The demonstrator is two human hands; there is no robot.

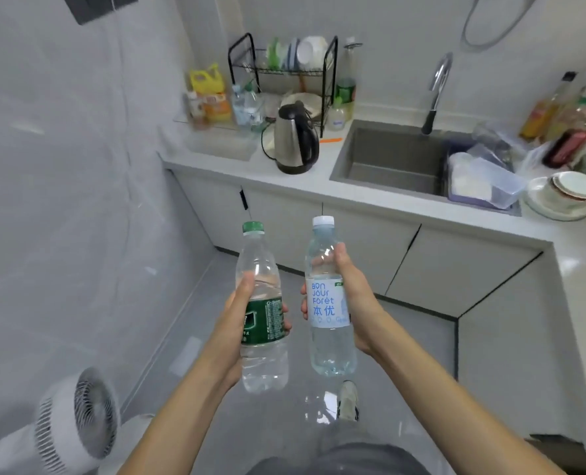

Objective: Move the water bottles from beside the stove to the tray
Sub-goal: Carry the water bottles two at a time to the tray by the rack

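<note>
Head view: the left hand [240, 323] wraps the green-capped bottle [262, 310] at its label, and the right hand [348, 303] clasps the white-capped bottle [329, 299], both upright over the floor (probably for carrying); no tray is clearly identifiable.

- We see our left hand [247, 313] and right hand [348, 296] bare, forearms unsleeved.
- We wear grey trousers [346, 454].
- One pale, greyish shoe [348, 401] with darker trim shows on our foot.
</note>
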